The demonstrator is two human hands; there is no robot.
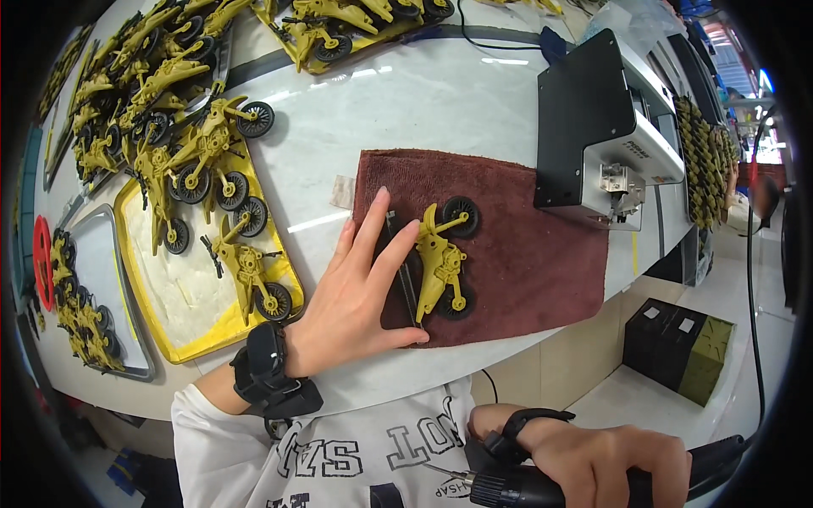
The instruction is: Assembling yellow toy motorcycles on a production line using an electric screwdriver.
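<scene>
A yellow toy motorcycle with black spoked wheels lies on its side on a dark red cloth. My left hand is stretched over the cloth's left part, fingers spread. Its index fingertip meets the motorcycle's left edge, and the thumb tip rests just below it. Between thumb and fingers runs a thin dark bar, partly covered by the hand. Low on the right, my right hand is wrapped round a black electric screwdriver. The screwdriver's thin bit points left, in front of my shirt, away from the toy.
A yellow-rimmed tray with more toy motorcycles stands left of the cloth. Further motorcycles are piled at the back left. A black and white machine stands at the cloth's right edge. The screwdriver's cord hangs at right.
</scene>
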